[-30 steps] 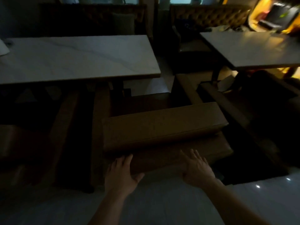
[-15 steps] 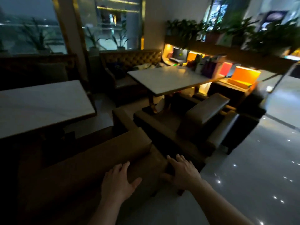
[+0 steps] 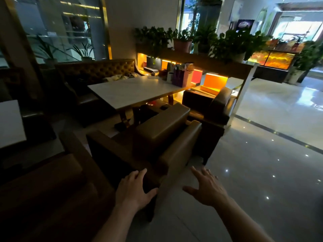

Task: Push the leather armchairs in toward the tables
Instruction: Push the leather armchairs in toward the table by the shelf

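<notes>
Both hands are out in front, fingers spread. The left hand (image 3: 135, 188) lies on the near corner of the armchair (image 3: 157, 142) at 12 o'clock; half a second ago it lay on the back of the nearer chair (image 3: 45, 189), now down at 9 o'clock. The right hand (image 3: 206, 188), which was touching that chair's corner, now hangs open over the floor (image 3: 262, 180) at 1 o'clock, holding nothing. The view has swung right and lifted. The armchair stands partly out from the table (image 3: 132, 91), its back angled toward the person. A second armchair (image 3: 211, 109) sits just beyond it at 1 o'clock, close by the same table. Behind the table runs a tufted sofa (image 3: 97, 70) at 11 o'clock, and a lit shelf with plants (image 3: 232, 44) at 1 o'clock.
</notes>
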{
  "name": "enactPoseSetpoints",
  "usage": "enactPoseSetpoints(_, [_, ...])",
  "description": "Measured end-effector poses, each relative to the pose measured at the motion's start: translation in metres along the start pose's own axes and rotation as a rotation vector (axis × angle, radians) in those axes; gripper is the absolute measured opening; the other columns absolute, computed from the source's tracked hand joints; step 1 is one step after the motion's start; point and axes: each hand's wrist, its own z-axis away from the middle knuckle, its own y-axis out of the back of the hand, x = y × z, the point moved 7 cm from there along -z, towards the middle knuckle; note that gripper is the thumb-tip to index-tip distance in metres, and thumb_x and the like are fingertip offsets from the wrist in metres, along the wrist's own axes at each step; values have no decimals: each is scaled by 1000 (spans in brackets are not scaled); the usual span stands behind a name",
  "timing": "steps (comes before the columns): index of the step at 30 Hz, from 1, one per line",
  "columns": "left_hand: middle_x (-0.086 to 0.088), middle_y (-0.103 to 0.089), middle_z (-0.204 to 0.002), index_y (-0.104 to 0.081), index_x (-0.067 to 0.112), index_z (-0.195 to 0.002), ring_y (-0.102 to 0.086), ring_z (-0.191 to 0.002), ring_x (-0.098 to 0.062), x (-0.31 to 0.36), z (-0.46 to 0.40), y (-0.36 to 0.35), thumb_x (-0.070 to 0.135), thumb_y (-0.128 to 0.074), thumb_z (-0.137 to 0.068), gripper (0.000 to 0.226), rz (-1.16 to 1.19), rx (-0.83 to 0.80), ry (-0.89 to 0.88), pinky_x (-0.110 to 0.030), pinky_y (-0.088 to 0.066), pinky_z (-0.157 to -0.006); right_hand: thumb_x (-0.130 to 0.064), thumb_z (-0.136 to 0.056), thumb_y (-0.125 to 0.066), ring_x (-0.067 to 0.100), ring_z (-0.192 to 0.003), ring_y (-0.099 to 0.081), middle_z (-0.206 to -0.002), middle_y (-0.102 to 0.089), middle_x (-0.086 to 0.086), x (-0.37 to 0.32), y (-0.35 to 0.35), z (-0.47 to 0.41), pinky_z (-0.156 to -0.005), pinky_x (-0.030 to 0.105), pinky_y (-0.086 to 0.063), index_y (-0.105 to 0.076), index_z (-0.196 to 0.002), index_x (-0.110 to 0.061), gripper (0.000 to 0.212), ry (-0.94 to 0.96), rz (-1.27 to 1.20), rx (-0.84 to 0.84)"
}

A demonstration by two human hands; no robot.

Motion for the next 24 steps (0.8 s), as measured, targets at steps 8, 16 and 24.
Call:
enactPoseSetpoints(8, [5,-20,-160,-14,39,-153,-23,-145,-21,79,-104,-52,78,-52,-77,93,-22,-52,3,-43,-26,-117,-81,-81,-43,29,-151,-6,-165,-7,10,96,-1,-97,-120,46,-17,-3,-156,-35,98,-32,-13,-66])
enactPoseSetpoints(16, [4,-20,-160,-10,39,-154,-24,-144,-21,124,-254,-117,79,-52,-77,97,36,-122,111,-42,-26,-116,-80,-80,-45,31,-151,-6,-165,-4,12,175,8,-250,-121,48,-15,-1,-156,-36,98,-12,89,-218])
enactPoseSetpoints(24, [5,-18,-161,-8,41,-153,-25,-144,-21,145,-354,-132,83,-54,-72,102,86,-142,237,-43,-29,-114,-78,-80,-51,33,-151,-4,-165,-2,14,204,38,-401,-121,48,-16,-1,-156,-32,102,128,154,-240])
